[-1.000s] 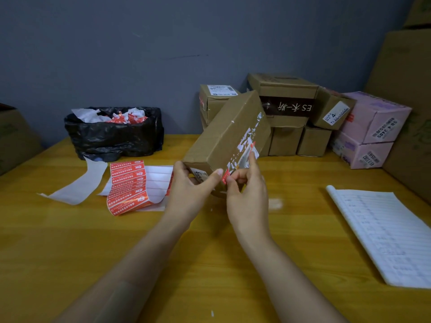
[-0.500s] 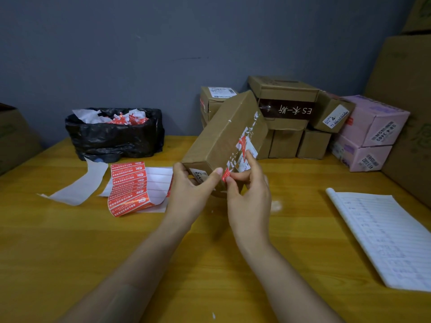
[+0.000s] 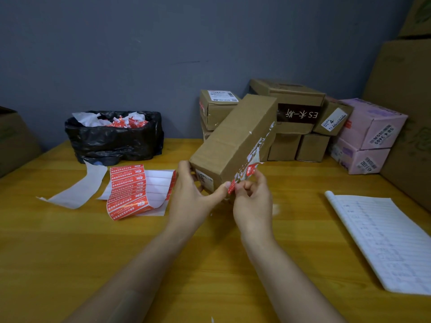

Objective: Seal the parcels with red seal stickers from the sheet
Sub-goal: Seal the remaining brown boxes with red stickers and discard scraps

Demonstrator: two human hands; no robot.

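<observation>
A long brown cardboard parcel [image 3: 235,141] is tilted up off the wooden table [image 3: 70,252], its near end low. My left hand [image 3: 193,192] grips that near end, thumb on the lower corner. My right hand [image 3: 253,201] pinches a red seal sticker [image 3: 250,170] that is partly loose from the parcel's right side, which shows torn white and red sticker scraps. A sheet of red seal stickers [image 3: 128,190] lies on the table to the left, partly peeled with white backing showing.
A black bin bag [image 3: 112,141] holding crumpled backing and red scraps stands at back left. Stacked brown parcels [image 3: 289,117] and two pink boxes [image 3: 368,134] sit at back right. A lined notebook [image 3: 384,241] lies at right. A loose backing strip [image 3: 74,190] lies left.
My right hand has drawn the red sticker downward and away from the parcel's side, so more of it hangs loose. The left hand and parcel have stayed about where they were.
</observation>
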